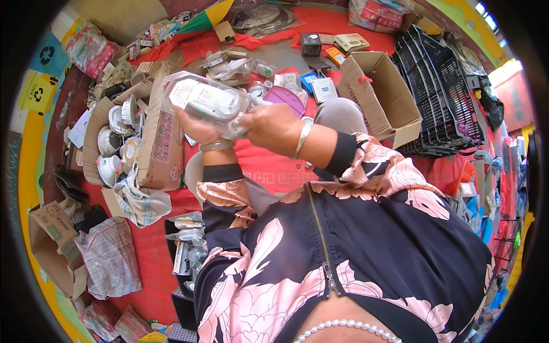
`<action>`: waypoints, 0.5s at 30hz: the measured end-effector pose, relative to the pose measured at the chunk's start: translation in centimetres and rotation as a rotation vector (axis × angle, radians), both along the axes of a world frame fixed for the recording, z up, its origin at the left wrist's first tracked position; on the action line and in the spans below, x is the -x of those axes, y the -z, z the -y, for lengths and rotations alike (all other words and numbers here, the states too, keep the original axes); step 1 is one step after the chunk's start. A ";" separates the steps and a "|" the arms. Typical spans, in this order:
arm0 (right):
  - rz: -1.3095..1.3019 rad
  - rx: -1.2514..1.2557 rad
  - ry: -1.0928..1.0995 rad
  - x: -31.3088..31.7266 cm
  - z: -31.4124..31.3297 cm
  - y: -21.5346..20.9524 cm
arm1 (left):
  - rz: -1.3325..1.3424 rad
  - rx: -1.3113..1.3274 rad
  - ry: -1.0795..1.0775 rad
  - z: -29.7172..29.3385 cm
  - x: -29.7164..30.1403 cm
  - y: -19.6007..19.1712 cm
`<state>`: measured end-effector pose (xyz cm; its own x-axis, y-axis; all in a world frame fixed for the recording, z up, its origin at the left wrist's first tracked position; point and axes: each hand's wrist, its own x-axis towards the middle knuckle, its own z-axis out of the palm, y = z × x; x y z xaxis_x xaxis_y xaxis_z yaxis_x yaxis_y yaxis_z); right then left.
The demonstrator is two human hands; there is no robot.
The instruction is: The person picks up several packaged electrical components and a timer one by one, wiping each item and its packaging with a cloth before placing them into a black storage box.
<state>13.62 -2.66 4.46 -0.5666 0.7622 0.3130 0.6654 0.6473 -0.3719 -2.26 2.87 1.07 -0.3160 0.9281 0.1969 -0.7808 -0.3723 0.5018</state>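
1 necklace [343,323], 2 hands [197,128] [273,127], 1 held clear package [207,99]

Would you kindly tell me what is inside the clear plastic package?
The clear plastic package holds a white item with a round part; whatever lies beneath it is covered.

Package [207,98] in left grip [197,128] and right grip [275,127]

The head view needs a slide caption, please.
Left hand and right hand hold a clear package near an open carton.
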 end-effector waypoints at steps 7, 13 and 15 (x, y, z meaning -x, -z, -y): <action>-0.597 0.573 0.278 -9.5 -5.5 1.1 | -0.001 -0.011 0.189 1.0 0.9 -1.1; -0.931 0.717 0.084 -8.2 -4.0 -2.0 | 0.026 -0.040 0.268 1.6 0.5 -1.3; -0.838 0.565 0.061 -6.4 -3.5 -1.3 | 0.042 -0.009 0.270 1.3 0.6 -0.6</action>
<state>19.97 0.85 5.71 -0.2856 0.9419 0.1767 0.0757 0.2059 -0.9756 -2.89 1.61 1.63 -0.0651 0.9782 0.1971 -0.8726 -0.1516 0.4643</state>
